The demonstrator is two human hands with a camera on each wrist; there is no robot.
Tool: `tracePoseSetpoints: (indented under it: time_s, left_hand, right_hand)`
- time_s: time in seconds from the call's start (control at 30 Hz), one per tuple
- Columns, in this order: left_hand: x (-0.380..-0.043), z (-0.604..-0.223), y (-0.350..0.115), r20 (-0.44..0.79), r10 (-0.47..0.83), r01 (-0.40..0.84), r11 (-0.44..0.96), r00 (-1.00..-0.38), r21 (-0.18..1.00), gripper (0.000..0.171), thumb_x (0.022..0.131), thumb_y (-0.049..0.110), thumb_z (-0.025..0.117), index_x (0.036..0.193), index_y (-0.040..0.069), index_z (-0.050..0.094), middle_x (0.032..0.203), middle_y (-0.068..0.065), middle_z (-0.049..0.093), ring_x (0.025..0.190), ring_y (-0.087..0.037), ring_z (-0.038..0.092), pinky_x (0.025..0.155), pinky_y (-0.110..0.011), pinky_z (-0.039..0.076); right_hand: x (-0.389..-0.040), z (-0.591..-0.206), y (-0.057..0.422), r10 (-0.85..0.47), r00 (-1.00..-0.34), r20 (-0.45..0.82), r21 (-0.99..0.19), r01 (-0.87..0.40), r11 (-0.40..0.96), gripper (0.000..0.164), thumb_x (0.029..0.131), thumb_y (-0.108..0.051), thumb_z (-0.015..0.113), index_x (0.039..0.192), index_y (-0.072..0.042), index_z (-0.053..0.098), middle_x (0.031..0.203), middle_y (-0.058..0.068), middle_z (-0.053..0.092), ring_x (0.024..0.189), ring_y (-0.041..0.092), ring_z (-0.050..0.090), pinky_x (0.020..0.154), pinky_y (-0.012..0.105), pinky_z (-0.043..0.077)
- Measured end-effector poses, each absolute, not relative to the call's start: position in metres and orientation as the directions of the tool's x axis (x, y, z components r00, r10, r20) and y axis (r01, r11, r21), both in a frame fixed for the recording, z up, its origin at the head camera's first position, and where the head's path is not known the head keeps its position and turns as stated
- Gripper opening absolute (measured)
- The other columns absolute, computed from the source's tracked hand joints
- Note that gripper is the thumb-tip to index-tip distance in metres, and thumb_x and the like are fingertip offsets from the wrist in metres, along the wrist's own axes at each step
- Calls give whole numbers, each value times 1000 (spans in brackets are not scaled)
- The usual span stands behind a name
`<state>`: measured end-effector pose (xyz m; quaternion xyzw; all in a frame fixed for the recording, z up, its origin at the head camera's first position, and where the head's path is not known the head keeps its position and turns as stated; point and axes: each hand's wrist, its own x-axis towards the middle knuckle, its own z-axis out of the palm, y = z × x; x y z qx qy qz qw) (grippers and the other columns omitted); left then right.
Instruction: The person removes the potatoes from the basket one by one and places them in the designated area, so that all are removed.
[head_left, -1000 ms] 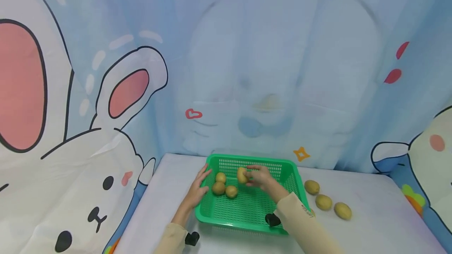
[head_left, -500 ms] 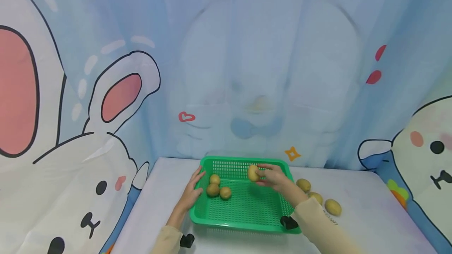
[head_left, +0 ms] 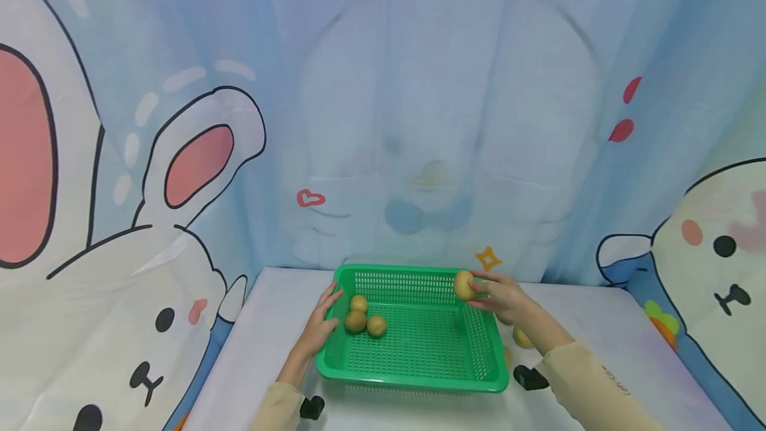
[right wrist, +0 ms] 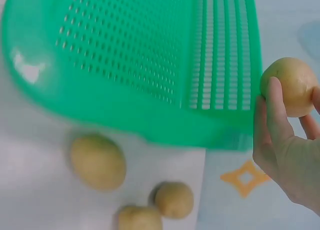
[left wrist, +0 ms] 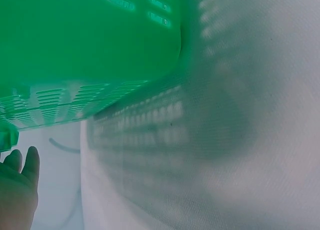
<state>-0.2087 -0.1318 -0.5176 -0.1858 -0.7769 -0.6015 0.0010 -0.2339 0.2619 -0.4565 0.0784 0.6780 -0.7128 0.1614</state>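
Observation:
My right hand (head_left: 501, 294) pinches a potato (head_left: 463, 285) between thumb and fingers, over the back right corner of a green plastic basket (head_left: 413, 386). The right wrist view shows the held potato (right wrist: 292, 86) close beside the basket's rim (right wrist: 255, 49). At the basket's left side my left hand (head_left: 317, 330) rests on the rim with fingers extended, the thumb toward the inside. Its fingertips (left wrist: 32, 160) show just below the basket in the left wrist view. Three potatoes, one of them the front right potato (head_left: 376, 326), lie grouped at the left inside the basket.
Loose potatoes lie on the white tablecloth right of the basket, among them a large potato (right wrist: 98, 162) and a smaller potato (right wrist: 174, 200); my right arm partly covers them in the head view. A blue cartoon curtain (head_left: 431, 118) hangs behind the table.
My right hand has carried the potato rightward from above the basket's middle to its back right corner. My left hand has stayed at the left rim. The head view has shifted slightly.

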Motion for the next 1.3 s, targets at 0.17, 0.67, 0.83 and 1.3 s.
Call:
tracePoseSetpoints:
  time_s: [0.17, 0.67, 0.83, 1.3]
  left_hand:
    - [-208, -519, -131, 230, 283, 293, 208, -931, 933, 66, 81, -15, 44, 146, -13, 35, 161, -25, 12, 148, -44, 6, 97, -49, 30]
    - [-209, -519, -133, 214, 286, 279, 212, -934, 936, 66, 82, -15, 44, 147, -12, 34, 162, -24, 11, 148, -43, 5, 100, -50, 29]
    - [-209, -518, -132, 219, 286, 282, 198, -933, 939, 66, 81, -15, 44, 146, -13, 34, 162, -24, 11, 148, -43, 4, 98, -52, 30]
    - [-208, -518, -132, 219, 292, 284, 207, -931, 936, 65, 82, -15, 44, 147, -13, 33, 161, -25, 11, 148, -44, 5, 92, -45, 33]
  right_hand:
    - [-226, -459, 289, -107, -940, -324, -944, 329, -28, 62, 100, -8, 53, 152, 8, 24, 126, 24, 47, 103, 28, 63, 90, 38, 53]
    - [-189, -490, 362, -35, -916, -400, -908, 401, -119, 55, 96, -8, 61, 144, 7, 41, 104, 9, 59, 92, 22, 63, 90, 39, 53]
    - [-175, -508, 381, -22, -905, -424, -895, 423, -141, 57, 96, -8, 61, 145, 10, 37, 105, 10, 59, 92, 20, 63, 90, 40, 53]
    - [-162, -551, 380, 0, -898, -439, -893, 437, -108, 59, 94, -4, 61, 141, 18, 32, 103, 16, 55, 89, 21, 63, 86, 38, 55]
